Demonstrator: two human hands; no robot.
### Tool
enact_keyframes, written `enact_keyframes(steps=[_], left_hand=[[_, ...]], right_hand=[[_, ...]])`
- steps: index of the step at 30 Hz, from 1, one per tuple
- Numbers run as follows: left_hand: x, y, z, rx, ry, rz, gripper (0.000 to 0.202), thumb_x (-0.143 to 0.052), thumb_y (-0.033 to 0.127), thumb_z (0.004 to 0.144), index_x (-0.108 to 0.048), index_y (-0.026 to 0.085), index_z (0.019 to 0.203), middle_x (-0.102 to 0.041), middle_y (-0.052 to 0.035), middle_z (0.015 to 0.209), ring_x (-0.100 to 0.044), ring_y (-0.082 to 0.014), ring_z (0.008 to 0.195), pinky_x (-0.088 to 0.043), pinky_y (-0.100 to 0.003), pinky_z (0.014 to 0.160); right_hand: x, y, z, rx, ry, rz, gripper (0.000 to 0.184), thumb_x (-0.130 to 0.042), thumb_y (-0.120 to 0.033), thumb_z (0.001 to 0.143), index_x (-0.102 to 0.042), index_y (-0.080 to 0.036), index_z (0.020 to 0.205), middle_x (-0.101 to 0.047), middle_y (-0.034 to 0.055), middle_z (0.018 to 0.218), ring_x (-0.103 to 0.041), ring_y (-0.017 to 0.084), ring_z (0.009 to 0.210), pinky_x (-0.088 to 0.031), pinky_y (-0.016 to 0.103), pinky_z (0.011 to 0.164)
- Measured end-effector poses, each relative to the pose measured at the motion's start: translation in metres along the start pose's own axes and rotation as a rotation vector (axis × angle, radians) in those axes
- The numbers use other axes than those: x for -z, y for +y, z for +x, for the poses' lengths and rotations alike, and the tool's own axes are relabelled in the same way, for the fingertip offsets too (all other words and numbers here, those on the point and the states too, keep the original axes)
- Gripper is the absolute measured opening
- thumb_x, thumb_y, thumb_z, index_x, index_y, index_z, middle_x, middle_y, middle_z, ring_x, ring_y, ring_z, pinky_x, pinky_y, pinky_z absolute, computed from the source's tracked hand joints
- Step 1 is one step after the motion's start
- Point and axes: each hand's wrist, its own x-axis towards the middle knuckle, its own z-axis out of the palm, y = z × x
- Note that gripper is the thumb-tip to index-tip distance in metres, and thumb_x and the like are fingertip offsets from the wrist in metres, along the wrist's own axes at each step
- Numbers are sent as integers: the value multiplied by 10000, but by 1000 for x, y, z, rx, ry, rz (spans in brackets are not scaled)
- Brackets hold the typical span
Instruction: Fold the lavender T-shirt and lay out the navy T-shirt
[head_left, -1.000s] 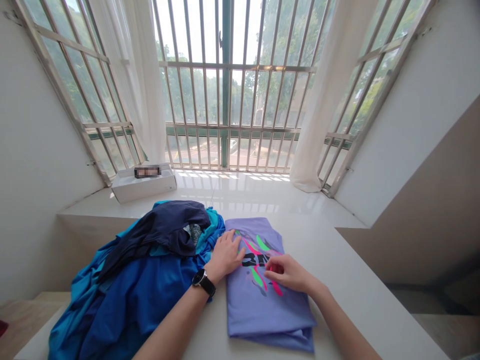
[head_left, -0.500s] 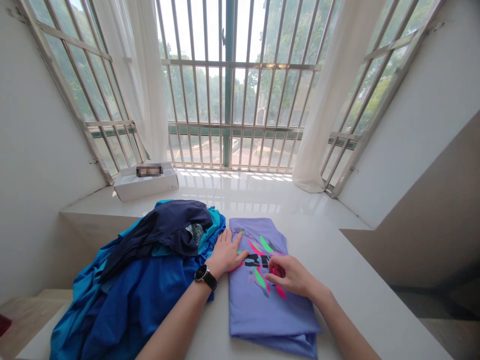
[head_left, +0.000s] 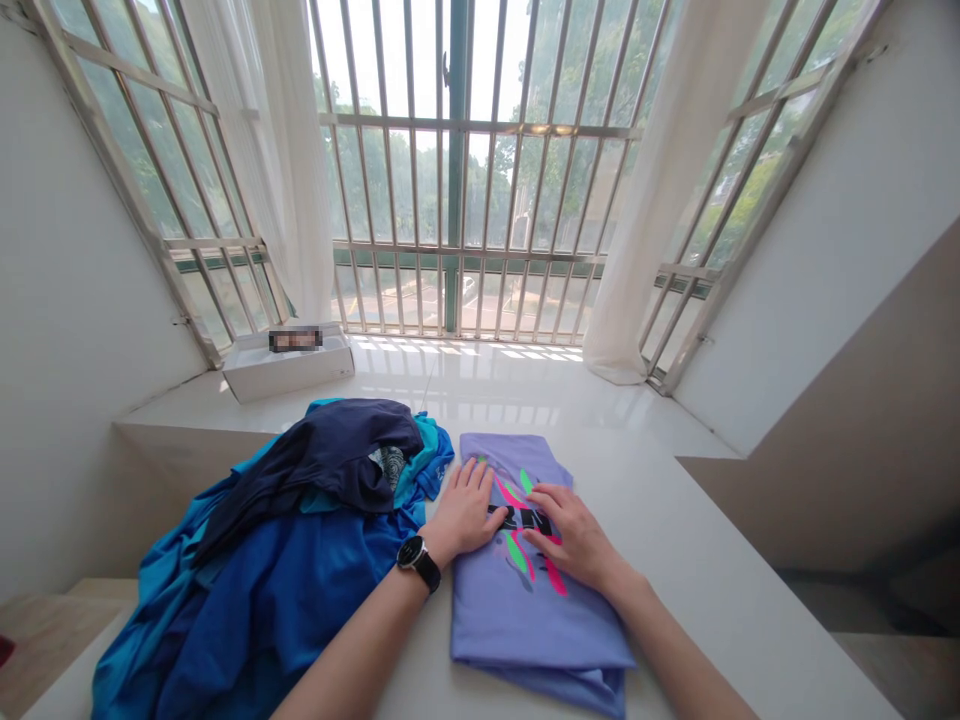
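Note:
A folded lavender T-shirt (head_left: 517, 610) with a pink, green and black print lies on the white table (head_left: 697, 560). My left hand (head_left: 463, 512), with a black watch on its wrist, rests flat on the shirt's left side, fingers stretched out. My right hand (head_left: 566, 530) lies flat on the print in the middle of the shirt, fingers extended. Both hands press on the cloth and hold nothing. Just left of the shirt is a heap of blue garments (head_left: 277, 580) topped by a dark navy piece (head_left: 330, 455).
A white box (head_left: 289, 362) sits on the glossy window ledge (head_left: 480, 385) at the back left. Barred windows and white curtains (head_left: 637, 250) stand behind. A wall (head_left: 840, 300) rises to the right, and the table's right edge drops to the floor.
My right hand has opened from a loose pinch and moved a little left and up, flat onto the print. My left hand has shifted slightly right on the shirt.

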Motion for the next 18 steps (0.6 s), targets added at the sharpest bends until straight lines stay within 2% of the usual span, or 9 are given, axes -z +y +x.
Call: enact_keyframes(steps=[3,6,10,13,15,18], left_hand=[[-3,-2,0,12,-41,-2,703,-371,595,946,-343,176,1509,-281,-135,1590,-188,-340,1474,-168,-544,1177],[-3,-5,2,19,-47,0,706,-373,620,939,-337,211,1514,-269,-121,1596,-171,-341,1479,-147,-553,1179],[2,-2,3,15,4,27,679,-399,600,941,-390,186,1480,-295,-151,1580,-192,-330,1476,-154,-535,1184],[6,8,0,-4,50,42,597,-419,508,963,-451,128,1421,-319,-189,1558,-197,-320,1475,-166,-506,1193],[6,18,-5,-44,40,12,561,-412,479,975,-454,131,1413,-338,-186,1549,-222,-316,1468,-202,-496,1188],[2,29,-15,-121,-9,-58,623,-381,555,974,-394,171,1464,-333,-164,1557,-255,-322,1457,-248,-505,1172]], right_hand=[[-7,1,-2,-2,-127,-42,678,-538,-588,885,-423,-261,1467,-392,126,1535,-337,319,1415,-310,492,1150],[-10,-1,-3,-41,-234,-80,765,-487,-667,878,-354,-263,1514,-287,121,1595,-225,325,1470,-249,500,1182],[-11,0,0,-61,-268,-108,786,-448,-698,881,-304,-282,1533,-244,108,1613,-207,316,1479,-224,499,1190],[-12,7,4,-61,-254,-135,774,-441,-701,883,-309,-296,1529,-248,94,1613,-203,308,1481,-216,494,1194],[-13,15,6,-73,-234,-157,771,-431,-704,886,-330,-282,1523,-262,100,1608,-207,307,1480,-216,487,1195],[-14,26,8,-108,-196,-179,768,-430,-701,887,-355,-265,1514,-287,110,1598,-228,315,1473,-238,497,1185]])
